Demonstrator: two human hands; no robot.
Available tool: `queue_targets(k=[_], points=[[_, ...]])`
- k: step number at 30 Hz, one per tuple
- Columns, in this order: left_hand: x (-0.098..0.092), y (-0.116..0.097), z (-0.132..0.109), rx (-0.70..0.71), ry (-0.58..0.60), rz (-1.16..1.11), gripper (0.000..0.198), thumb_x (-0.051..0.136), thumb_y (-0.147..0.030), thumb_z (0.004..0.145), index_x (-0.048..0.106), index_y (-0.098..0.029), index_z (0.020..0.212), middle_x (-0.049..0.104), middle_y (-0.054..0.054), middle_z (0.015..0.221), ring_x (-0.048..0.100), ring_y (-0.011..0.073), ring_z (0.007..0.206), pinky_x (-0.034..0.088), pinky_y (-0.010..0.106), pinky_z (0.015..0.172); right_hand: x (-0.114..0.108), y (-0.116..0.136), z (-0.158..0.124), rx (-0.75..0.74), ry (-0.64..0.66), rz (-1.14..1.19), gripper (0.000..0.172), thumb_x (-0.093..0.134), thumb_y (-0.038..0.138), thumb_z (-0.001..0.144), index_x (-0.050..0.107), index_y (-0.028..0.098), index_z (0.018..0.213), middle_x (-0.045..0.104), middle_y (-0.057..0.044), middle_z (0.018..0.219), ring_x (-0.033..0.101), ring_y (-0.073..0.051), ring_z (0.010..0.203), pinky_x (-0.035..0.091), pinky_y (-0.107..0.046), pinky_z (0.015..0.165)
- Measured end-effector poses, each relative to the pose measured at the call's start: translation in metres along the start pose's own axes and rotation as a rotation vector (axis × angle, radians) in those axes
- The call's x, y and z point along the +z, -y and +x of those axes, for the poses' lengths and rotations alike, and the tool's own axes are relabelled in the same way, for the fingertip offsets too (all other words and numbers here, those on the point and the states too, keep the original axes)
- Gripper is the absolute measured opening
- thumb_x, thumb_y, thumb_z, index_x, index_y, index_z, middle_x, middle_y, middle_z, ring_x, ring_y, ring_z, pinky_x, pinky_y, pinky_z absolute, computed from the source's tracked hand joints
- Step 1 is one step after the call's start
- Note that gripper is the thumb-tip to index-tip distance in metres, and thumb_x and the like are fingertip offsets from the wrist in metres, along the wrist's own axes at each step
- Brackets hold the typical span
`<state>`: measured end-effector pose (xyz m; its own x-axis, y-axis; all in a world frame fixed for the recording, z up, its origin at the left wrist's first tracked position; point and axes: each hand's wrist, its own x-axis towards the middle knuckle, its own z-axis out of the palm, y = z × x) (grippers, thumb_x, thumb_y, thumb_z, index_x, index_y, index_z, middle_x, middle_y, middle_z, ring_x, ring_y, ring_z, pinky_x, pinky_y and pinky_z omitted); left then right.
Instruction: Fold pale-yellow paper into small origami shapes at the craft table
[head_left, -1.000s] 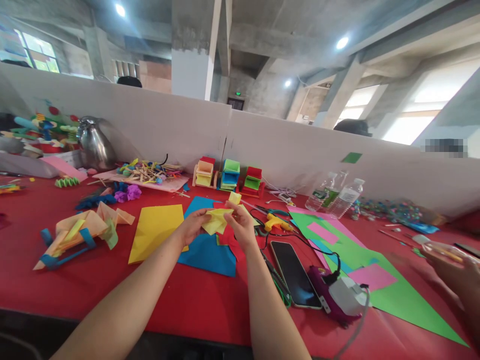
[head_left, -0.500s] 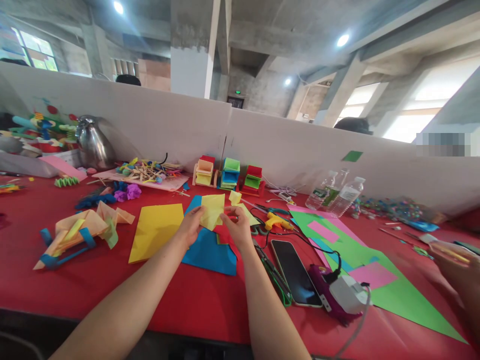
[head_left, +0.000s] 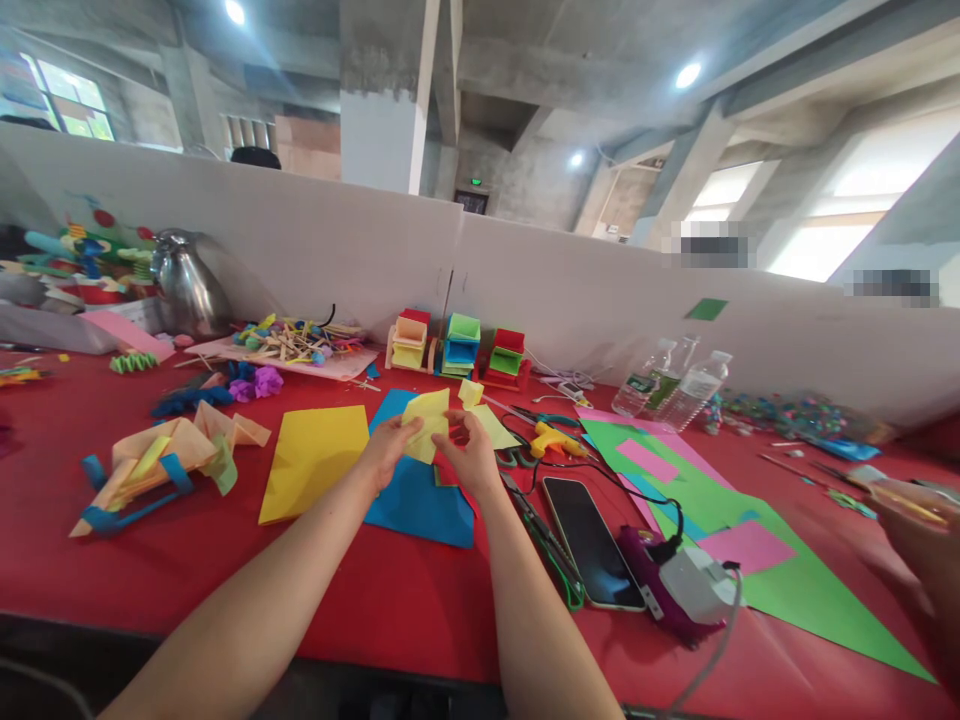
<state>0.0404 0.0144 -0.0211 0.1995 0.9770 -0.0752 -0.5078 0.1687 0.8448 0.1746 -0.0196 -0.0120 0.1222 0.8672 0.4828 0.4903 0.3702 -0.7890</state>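
Note:
A small pale yellow paper (head_left: 426, 424) is held up over a blue sheet (head_left: 420, 505). My left hand (head_left: 390, 447) pinches its left edge. My right hand (head_left: 466, 450) is at the paper's right side, thumb and fingers bent near its edge; whether the fingertips grip it is too small to tell. A bright yellow sheet (head_left: 313, 462) lies left of the blue one. Behind my right hand are a pale yellow sheet (head_left: 491, 428) and a small yellow folded piece (head_left: 471, 393). Part of a red paper shows beneath my right hand.
Three coloured paper boxes (head_left: 463, 345) stand near the partition. A yellow glue gun (head_left: 555, 440), phone (head_left: 592, 545) and purple power strip (head_left: 675, 590) lie right. Left is a peach paper model (head_left: 161, 460). Another person's hand (head_left: 919, 520) is far right.
My left hand has moved slightly right along the paper. My right hand has shifted a little left, its thumb lower over the paper. The person's hand at the right has moved slightly.

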Motion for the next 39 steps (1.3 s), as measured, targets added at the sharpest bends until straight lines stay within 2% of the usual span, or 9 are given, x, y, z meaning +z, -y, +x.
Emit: queue_targets(k=[8,11,13,17,20,25,29,35,39], points=[[-0.002,-0.004,0.000,0.027,0.003,0.023,0.016,0.073,-0.022,0.058,0.067,-0.014,0.071,0.068,0.002,0.060,0.061,0.0141,0.051,0.046,0.023,0.052,-0.002,0.008,-0.001,0.072,0.022,0.067,0.030,0.067,0.036,0.064,0.059,0.017,0.086,0.058,-0.006,0.090,0.055,-0.017,0.077,0.047,-0.032,0.069],[-0.001,-0.004,0.000,0.059,-0.029,0.012,0.014,0.071,-0.024,0.061,0.066,-0.015,0.071,0.068,0.001,0.060,0.061,0.0137,0.053,0.046,0.023,0.054,-0.004,0.013,-0.001,0.043,0.064,0.122,0.024,0.062,0.041,0.070,0.064,0.017,0.073,0.056,-0.008,0.102,0.056,-0.018,0.090,0.047,-0.030,0.075],[0.000,-0.004,-0.001,0.068,-0.038,0.004,0.016,0.071,-0.027,0.063,0.066,-0.015,0.073,0.068,0.002,0.060,0.063,0.0152,0.057,0.046,0.023,0.057,-0.005,0.015,-0.001,0.028,0.079,0.150,0.032,0.052,0.045,0.077,0.064,0.018,0.065,0.056,-0.008,0.106,0.056,-0.018,0.095,0.047,-0.029,0.077],[0.000,-0.004,-0.002,0.054,-0.017,0.006,0.020,0.072,-0.030,0.061,0.067,-0.014,0.072,0.068,0.003,0.061,0.063,0.0169,0.058,0.045,0.024,0.056,-0.004,0.013,0.000,0.036,0.041,0.165,0.032,0.054,0.042,0.076,0.061,0.017,0.057,0.060,-0.008,0.098,0.057,-0.019,0.089,0.047,-0.031,0.075],[0.001,-0.002,-0.002,0.021,0.007,0.017,0.020,0.075,-0.028,0.058,0.067,-0.013,0.069,0.068,0.003,0.062,0.060,0.0141,0.053,0.044,0.022,0.051,-0.004,0.009,0.001,0.049,-0.018,0.160,0.018,0.064,0.036,0.068,0.062,0.018,0.071,0.059,-0.007,0.093,0.057,-0.018,0.079,0.048,-0.031,0.069],[0.001,-0.001,-0.003,-0.041,0.040,-0.014,0.016,0.074,-0.026,0.061,0.066,-0.014,0.069,0.068,0.002,0.064,0.060,0.0124,0.054,0.045,0.021,0.050,-0.006,0.009,0.002,0.007,-0.067,0.147,0.060,0.069,0.028,0.063,0.048,0.020,0.119,0.054,-0.008,0.110,0.053,-0.016,0.082,0.048,-0.031,0.073],[0.001,-0.007,-0.005,-0.073,0.087,-0.045,0.011,0.069,-0.021,0.065,0.064,-0.014,0.072,0.068,0.002,0.067,0.061,0.0126,0.056,0.046,0.022,0.052,-0.007,0.008,0.001,-0.050,-0.028,0.130,0.063,0.069,0.025,0.063,0.049,0.021,0.123,0.056,-0.007,0.112,0.053,-0.017,0.086,0.046,-0.032,0.078],[-0.003,-0.013,-0.004,-0.117,0.185,-0.023,0.006,0.065,-0.017,0.069,0.064,-0.012,0.071,0.068,0.004,0.064,0.063,0.0143,0.056,0.044,0.021,0.049,-0.009,0.011,0.000,-0.109,-0.040,0.121,0.063,0.064,0.025,0.070,0.042,0.026,0.129,0.058,-0.005,0.104,0.054,-0.015,0.076,0.049,-0.031,0.070],[-0.004,-0.012,-0.004,-0.128,0.209,0.002,0.002,0.064,-0.014,0.070,0.065,-0.013,0.070,0.068,0.004,0.065,0.063,0.0141,0.056,0.046,0.022,0.052,-0.010,0.015,-0.001,-0.167,-0.090,0.073,0.051,0.063,0.027,0.073,0.051,0.029,0.122,0.054,-0.006,0.108,0.054,-0.016,0.078,0.050,-0.032,0.070]])
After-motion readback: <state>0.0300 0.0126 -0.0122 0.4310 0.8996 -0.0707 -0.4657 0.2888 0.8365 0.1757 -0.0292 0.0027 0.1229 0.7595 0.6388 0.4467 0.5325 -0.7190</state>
